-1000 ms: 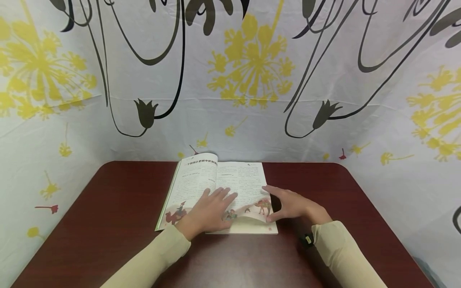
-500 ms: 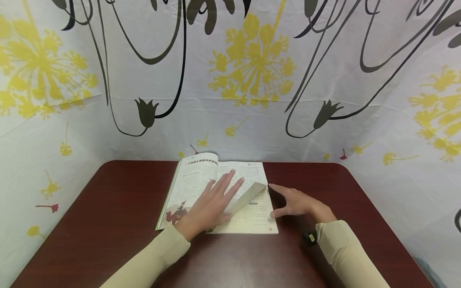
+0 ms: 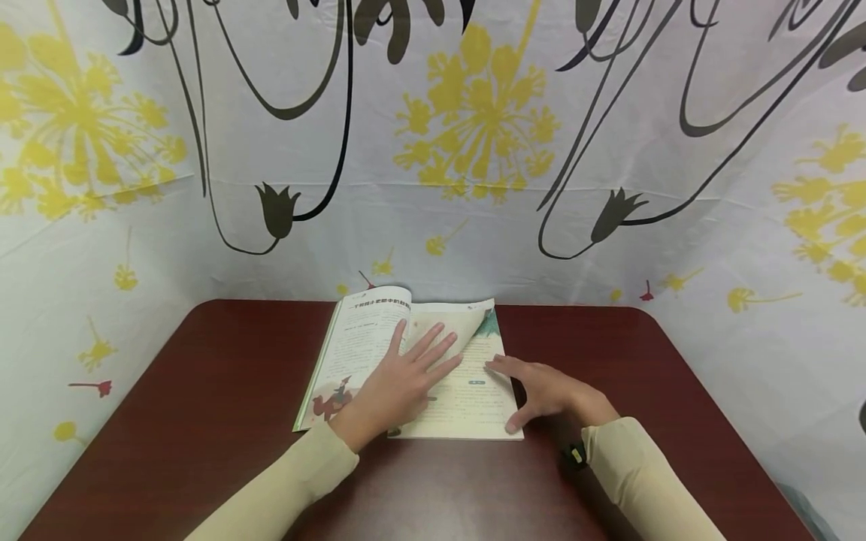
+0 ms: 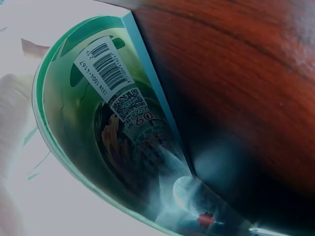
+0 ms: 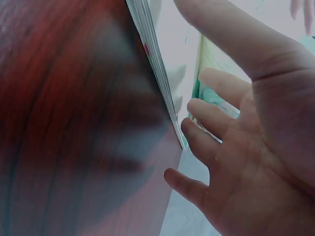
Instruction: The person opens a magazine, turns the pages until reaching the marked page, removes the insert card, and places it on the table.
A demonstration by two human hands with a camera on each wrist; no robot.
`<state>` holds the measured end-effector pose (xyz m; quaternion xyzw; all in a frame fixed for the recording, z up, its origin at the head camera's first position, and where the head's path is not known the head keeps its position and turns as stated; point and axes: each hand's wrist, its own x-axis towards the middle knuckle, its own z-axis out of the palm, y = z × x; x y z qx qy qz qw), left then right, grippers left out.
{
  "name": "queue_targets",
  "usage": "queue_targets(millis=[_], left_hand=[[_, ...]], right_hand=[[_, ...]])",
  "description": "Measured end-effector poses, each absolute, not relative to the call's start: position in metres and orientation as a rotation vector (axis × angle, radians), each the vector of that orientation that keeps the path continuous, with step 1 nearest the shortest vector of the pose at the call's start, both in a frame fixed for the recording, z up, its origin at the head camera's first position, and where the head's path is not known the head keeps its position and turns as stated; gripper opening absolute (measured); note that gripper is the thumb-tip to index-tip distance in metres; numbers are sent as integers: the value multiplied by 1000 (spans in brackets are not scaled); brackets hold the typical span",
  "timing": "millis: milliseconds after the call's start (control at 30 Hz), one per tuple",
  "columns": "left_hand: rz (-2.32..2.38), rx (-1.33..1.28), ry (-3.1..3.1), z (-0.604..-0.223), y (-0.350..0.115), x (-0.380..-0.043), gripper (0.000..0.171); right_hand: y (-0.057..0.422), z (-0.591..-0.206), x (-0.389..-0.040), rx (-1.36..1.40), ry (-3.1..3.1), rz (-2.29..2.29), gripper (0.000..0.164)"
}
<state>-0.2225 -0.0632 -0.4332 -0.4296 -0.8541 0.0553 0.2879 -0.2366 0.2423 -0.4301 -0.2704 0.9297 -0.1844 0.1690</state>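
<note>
An open magazine lies on the dark red table, and one of its right-hand leaves is lifted and folding over toward the left. My left hand is spread across the middle of the magazine, its straight fingers against that leaf. At the right edge my right hand has its thumb and fingers apart, near the page corner, pinching nothing. In the left wrist view the magazine's curved cover shows a barcode label. The right wrist view shows the magazine's page edges beside the right hand.
The table has rounded far corners and extends around the magazine on both sides. Behind it hangs a white patterned cloth with yellow and grey flowers. A dark wrist device sits at the right cuff.
The illustrated right-hand leaf has lifted and swung left, uncovering the page beneath. My left hand has spread its fingers over it. My right hand shifted slightly right, then back left.
</note>
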Motion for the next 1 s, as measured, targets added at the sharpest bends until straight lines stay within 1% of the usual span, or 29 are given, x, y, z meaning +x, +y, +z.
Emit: queue_targets(millis=[100, 267, 367, 467, 667, 800, 1000], left_hand=[[248, -1142, -2319, -432, -64, -222, 62], [335, -1146, -2354, -431, -64, -221, 41], [350, -1149, -2379, -431, -65, -222, 33], [377, -1150, -2407, -432, -65, -222, 29], [392, -1150, -2436, -433, -65, -221, 22], [358, -1139, -2441, -432, -64, -221, 21], [381, -1085, -2448, -432, -63, -221, 35]], right_hand=[[240, -432, -237, -788, 2622, -484, 105], [238, -432, -236, -786, 2610, -452, 101], [237, -432, -235, -780, 2606, -457, 101], [237, -431, -235, -771, 2604, -457, 100], [235, -431, -235, -772, 2616, -431, 101], [235, -432, -235, -770, 2617, -426, 101], [237, -431, -235, -781, 2626, -429, 102]])
